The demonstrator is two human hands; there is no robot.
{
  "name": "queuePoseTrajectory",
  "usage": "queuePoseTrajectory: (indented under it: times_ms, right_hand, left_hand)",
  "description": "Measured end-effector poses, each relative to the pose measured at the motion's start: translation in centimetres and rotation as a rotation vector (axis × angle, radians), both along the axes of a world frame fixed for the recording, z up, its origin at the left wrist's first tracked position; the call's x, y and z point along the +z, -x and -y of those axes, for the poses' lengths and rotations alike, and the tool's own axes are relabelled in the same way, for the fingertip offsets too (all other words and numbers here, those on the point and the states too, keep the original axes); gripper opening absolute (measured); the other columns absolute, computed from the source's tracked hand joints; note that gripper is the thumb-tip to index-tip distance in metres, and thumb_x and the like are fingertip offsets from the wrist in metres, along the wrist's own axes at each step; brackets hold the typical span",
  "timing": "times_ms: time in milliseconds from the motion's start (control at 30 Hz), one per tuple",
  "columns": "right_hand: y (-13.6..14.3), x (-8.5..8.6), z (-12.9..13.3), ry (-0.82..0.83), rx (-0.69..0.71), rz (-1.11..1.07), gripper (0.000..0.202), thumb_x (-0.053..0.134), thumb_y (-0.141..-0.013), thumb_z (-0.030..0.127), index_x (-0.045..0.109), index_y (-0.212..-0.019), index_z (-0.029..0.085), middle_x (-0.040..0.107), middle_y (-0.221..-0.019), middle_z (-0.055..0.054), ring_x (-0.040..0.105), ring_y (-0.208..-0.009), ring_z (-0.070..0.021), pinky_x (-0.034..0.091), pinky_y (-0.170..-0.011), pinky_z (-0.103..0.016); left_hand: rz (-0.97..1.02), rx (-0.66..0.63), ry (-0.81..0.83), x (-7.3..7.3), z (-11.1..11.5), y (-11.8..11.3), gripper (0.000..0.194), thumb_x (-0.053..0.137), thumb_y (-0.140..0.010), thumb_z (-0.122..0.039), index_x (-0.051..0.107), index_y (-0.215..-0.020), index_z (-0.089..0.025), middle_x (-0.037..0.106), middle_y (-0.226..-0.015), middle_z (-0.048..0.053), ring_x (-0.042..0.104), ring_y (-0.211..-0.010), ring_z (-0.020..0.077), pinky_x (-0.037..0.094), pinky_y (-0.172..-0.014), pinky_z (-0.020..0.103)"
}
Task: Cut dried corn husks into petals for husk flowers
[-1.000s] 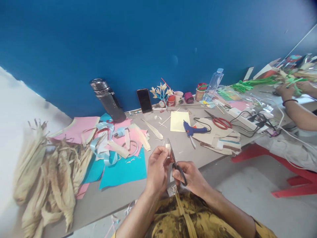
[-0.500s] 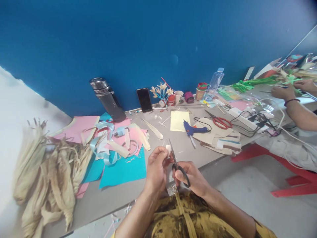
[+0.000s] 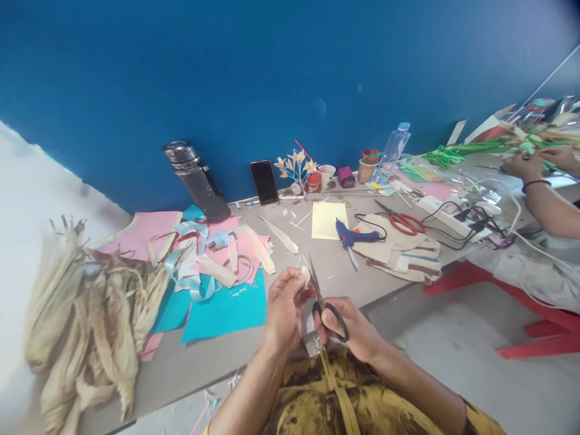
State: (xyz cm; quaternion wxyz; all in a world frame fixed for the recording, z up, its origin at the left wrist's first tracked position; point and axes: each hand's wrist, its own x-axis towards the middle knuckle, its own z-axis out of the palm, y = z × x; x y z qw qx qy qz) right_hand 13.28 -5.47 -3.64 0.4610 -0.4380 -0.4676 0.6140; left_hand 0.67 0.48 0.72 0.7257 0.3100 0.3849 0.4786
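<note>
My left hand (image 3: 286,305) pinches a small pale piece of corn husk (image 3: 306,276) between thumb and fingertips. In my right hand (image 3: 351,329) are black-handled scissors (image 3: 333,317), thumb and fingers through the loops. Their blades point away from me and lie close beside the husk piece; whether they touch it I cannot tell. Both hands are over the near edge of the grey table (image 3: 290,264). A long husk strip (image 3: 281,235) lies beyond my left hand, and a yellow paper sheet (image 3: 329,221) lies beyond the scissors.
Dried corn husks (image 3: 99,320) hang at the left beside blue felt sheets (image 3: 231,311) and ribbon. A thermos (image 3: 197,181), phone (image 3: 264,182) and husk flowers (image 3: 296,166) stand along the wall. Right lie a glue gun (image 3: 356,234), red-handled scissors (image 3: 405,223) and gloves (image 3: 417,260). A co-worker's hands (image 3: 528,166) handle green stems.
The husk piece has turned slightly in my left fingers and its top looks rounder. The scissors have shifted a little. At the right, the co-worker's hands moved slightly.
</note>
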Motion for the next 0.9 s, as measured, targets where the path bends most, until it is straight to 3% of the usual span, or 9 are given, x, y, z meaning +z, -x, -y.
queuePoseTrajectory:
  times_ms: [167,333,500,900]
  right_hand:
    - [-0.3,-0.5,-0.3,-0.025,-0.104,-0.037,0.06,0.058,-0.081,0.073,0.063,-0.067,0.015,0.059,-0.06,-0.003,0.046,-0.054,-0.0124,0.032,-0.053,-0.025]
    - [-0.2,0.7,-0.3,-0.053,-0.013,0.056,0.065,0.056,-0.078,0.078,0.062,-0.066,0.015,0.06,-0.061,-0.003,0.044,-0.052,-0.0112,0.03,-0.052,-0.025]
    - [0.5,2.0,-0.2,-0.017,-0.006,0.138,0.07,0.054,-0.073,0.084,0.058,-0.061,0.016,0.058,-0.059,-0.003,0.048,-0.054,-0.013,0.036,-0.053,-0.025]
    - [0.6,1.2,-0.3,0.058,-0.065,0.161,0.063,0.063,-0.07,0.078,0.056,-0.061,0.016,0.058,-0.056,-0.003,0.05,-0.051,-0.0134,0.034,-0.049,-0.024]
  left_hand:
    - [-0.009,0.025,0.004,0.0,-0.3,0.0,0.029,0.078,-0.071,-0.034,0.054,-0.064,-0.018,0.055,-0.065,-0.003,0.054,-0.066,0.0114,0.044,-0.067,0.024]
    - [0.056,0.04,0.035,0.0,-0.3,0.0,0.031,0.08,-0.07,-0.034,0.054,-0.067,-0.018,0.054,-0.065,-0.003,0.053,-0.065,0.0104,0.043,-0.063,0.023]
    - [0.105,0.047,0.088,0.1,0.0,-0.3,0.034,0.081,-0.068,-0.034,0.051,-0.069,-0.018,0.054,-0.065,-0.004,0.05,-0.058,0.0083,0.04,-0.056,0.02]
    - [0.106,0.045,0.121,0.0,0.1,-0.6,0.037,0.083,-0.066,-0.033,0.049,-0.069,-0.019,0.051,-0.064,-0.004,0.051,-0.057,0.0095,0.042,-0.057,0.022]
